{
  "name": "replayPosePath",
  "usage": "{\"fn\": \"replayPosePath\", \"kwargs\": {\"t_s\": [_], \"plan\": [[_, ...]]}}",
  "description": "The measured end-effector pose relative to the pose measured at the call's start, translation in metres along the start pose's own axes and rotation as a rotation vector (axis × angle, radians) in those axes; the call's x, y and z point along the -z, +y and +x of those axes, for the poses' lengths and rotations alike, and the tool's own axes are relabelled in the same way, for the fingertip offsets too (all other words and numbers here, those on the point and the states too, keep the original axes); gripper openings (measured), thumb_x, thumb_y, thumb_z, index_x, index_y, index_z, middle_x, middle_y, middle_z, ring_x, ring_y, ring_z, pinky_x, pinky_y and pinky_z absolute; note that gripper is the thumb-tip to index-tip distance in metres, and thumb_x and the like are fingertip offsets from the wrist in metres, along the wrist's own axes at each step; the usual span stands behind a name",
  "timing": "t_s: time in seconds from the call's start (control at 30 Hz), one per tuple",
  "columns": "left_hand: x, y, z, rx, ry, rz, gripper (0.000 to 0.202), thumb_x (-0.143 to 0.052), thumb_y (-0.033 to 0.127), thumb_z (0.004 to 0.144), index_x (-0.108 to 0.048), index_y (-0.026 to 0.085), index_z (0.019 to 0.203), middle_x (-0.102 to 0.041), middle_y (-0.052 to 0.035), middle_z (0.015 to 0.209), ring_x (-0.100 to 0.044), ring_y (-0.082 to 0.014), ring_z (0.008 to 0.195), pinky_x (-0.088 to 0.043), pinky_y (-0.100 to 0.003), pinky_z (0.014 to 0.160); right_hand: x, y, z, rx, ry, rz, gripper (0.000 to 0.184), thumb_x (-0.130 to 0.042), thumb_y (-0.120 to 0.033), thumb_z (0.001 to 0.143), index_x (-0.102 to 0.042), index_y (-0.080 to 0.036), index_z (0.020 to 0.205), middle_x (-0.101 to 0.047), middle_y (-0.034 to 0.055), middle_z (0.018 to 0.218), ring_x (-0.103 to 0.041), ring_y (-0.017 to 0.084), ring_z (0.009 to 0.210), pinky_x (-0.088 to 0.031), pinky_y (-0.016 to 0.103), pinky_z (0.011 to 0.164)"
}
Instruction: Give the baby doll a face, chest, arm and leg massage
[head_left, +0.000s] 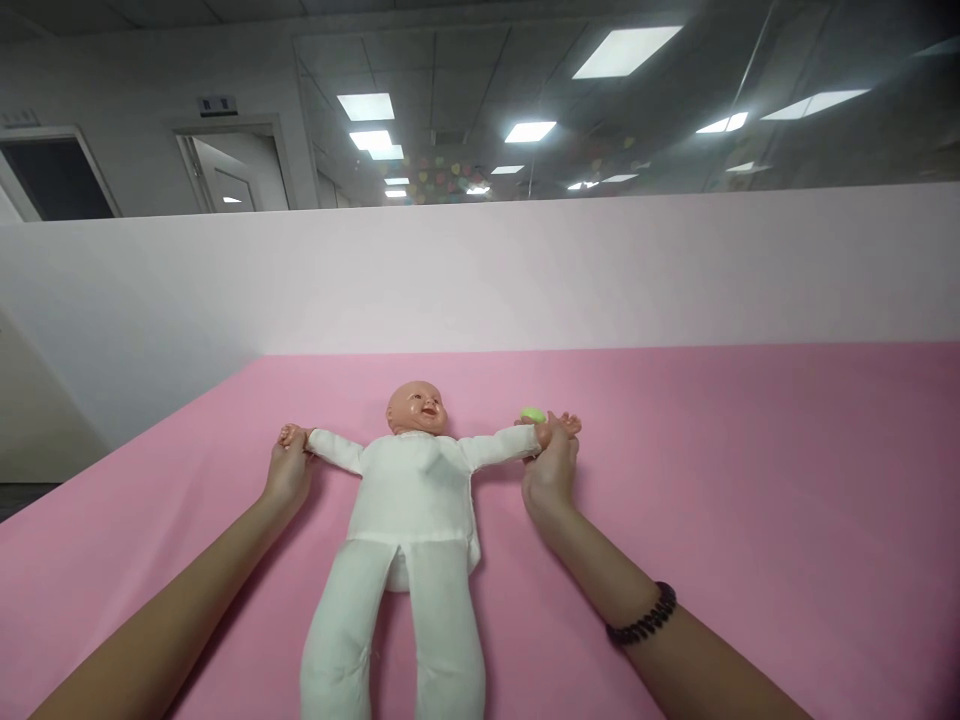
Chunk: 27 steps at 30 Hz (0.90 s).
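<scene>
A baby doll (412, 490) in a white cloth suit lies on its back with its arms spread and its vinyl head turned towards me. My left hand (289, 472) grips the doll's outstretched hand at the left of the view. My right hand (551, 472) closes around the doll's other hand. Just beyond my right fingers sits a small pale green object (532, 414), partly hidden and too small to identify. A dark beaded bracelet (643, 615) circles my right wrist.
The doll lies on a pink sheet (712, 520) whose left edge runs diagonally away. A white partition (480, 270) stands behind it. Beyond are a doorway (232, 170) and ceiling lights.
</scene>
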<state>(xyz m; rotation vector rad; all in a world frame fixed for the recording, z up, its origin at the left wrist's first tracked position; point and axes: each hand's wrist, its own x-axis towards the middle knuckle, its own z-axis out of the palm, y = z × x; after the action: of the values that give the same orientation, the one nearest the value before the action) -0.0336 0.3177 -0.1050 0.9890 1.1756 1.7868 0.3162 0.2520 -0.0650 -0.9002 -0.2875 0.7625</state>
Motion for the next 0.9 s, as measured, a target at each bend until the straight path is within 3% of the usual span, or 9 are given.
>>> {"fn": "replayPosePath", "kwargs": {"t_s": [0.13, 0.27, 0.4, 0.57, 0.77, 0.9], "plan": [[0.001, 0.009, 0.003, 0.090, 0.036, -0.090, 0.014, -0.061, 0.032, 0.084, -0.057, 0.019, 0.081, -0.065, -0.0019, 0.083, -0.063, -0.0146, 0.080, -0.052, -0.027, 0.073, -0.002, -0.010, 0.007, -0.014, 0.047, 0.049, 0.028, -0.058, -0.037, 0.082, -0.049, -0.023, 0.105, -0.068, -0.0029, 0.075, -0.070, 0.017, 0.075, -0.054, 0.026, 0.065], [-0.002, 0.015, 0.000, 0.066, 0.026, -0.056, 0.020, -0.063, 0.039, 0.082, -0.058, 0.019, 0.079, -0.068, -0.0028, 0.083, -0.064, -0.0176, 0.083, -0.053, -0.029, 0.075, -0.002, -0.011, 0.006, -0.045, 0.021, -0.038, 0.028, -0.059, -0.044, 0.083, -0.056, -0.021, 0.098, -0.067, -0.0013, 0.071, -0.068, 0.016, 0.066, -0.053, 0.026, 0.061], [-0.001, 0.013, 0.001, 0.030, 0.026, -0.054, 0.018, -0.060, 0.037, 0.079, -0.053, 0.021, 0.076, -0.065, -0.0016, 0.080, -0.065, -0.0193, 0.087, -0.053, -0.032, 0.079, -0.003, -0.012, 0.007, -0.061, 0.038, 0.039, 0.018, -0.062, -0.030, 0.077, -0.053, -0.022, 0.091, -0.061, -0.0066, 0.068, -0.064, 0.013, 0.058, -0.054, 0.025, 0.059], [-0.001, 0.010, 0.001, 0.018, 0.034, -0.075, 0.014, -0.058, 0.030, 0.078, -0.049, 0.021, 0.072, -0.061, -0.0010, 0.080, -0.065, -0.0207, 0.099, -0.052, -0.031, 0.084, -0.006, -0.015, 0.007, -0.076, 0.013, 0.161, 0.020, -0.063, -0.017, 0.068, -0.052, -0.022, 0.083, -0.055, -0.0097, 0.065, -0.056, 0.009, 0.052, -0.056, 0.024, 0.060], [-0.004, 0.014, -0.004, 0.023, 0.048, -0.115, 0.015, -0.061, 0.034, 0.080, -0.054, 0.021, 0.080, -0.065, -0.0021, 0.084, -0.064, -0.0192, 0.089, -0.051, -0.033, 0.081, -0.007, -0.014, 0.007, -0.083, 0.042, 0.122, 0.013, -0.061, -0.021, 0.072, -0.053, -0.021, 0.083, -0.057, -0.0074, 0.067, -0.057, 0.010, 0.054, -0.054, 0.022, 0.056], [-0.003, 0.013, -0.003, 0.020, 0.059, -0.115, 0.013, -0.059, 0.032, 0.079, -0.052, 0.021, 0.077, -0.064, -0.0016, 0.082, -0.064, -0.0199, 0.092, -0.051, -0.033, 0.082, -0.006, -0.014, 0.009, -0.110, 0.056, 0.205, 0.016, -0.058, -0.017, 0.070, -0.049, -0.022, 0.082, -0.055, -0.0093, 0.068, -0.054, 0.008, 0.050, -0.055, 0.023, 0.057]]}}
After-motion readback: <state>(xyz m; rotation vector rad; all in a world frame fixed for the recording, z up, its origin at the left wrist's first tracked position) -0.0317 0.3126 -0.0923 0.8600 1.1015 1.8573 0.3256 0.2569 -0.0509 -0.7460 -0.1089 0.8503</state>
